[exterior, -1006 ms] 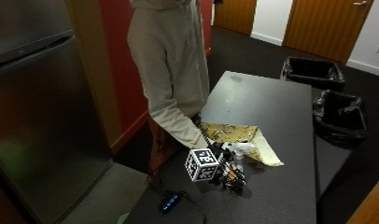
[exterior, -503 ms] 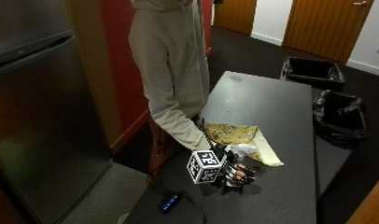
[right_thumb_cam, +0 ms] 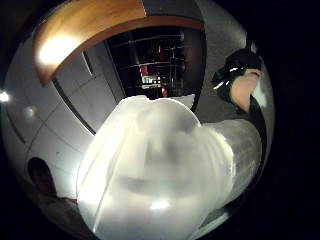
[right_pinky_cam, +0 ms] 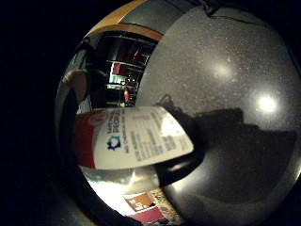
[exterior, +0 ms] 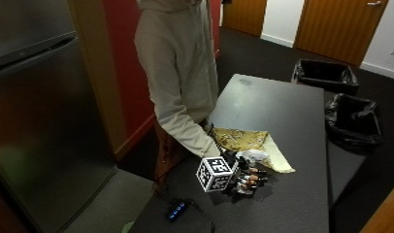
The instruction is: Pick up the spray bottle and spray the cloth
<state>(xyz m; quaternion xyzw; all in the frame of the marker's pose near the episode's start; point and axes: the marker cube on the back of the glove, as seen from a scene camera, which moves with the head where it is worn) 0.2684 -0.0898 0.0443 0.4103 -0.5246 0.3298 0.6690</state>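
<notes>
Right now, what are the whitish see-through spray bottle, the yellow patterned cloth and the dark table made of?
The whitish see-through spray bottle looks like cloudy plastic: light glows through it, and it carries a glossy printed label. The yellow patterned cloth seems soft fabric, lying flat with a folded corner. The dark table looks like smooth speckled laminate or stone; it mirrors lights. I can't be sure.

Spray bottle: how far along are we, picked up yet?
Reaching looks done: the right hand is curled round the bottle, which fills both palm views. Whether it has left the table cannot be told. Left: aim at the cloth beside it and spray.
</notes>
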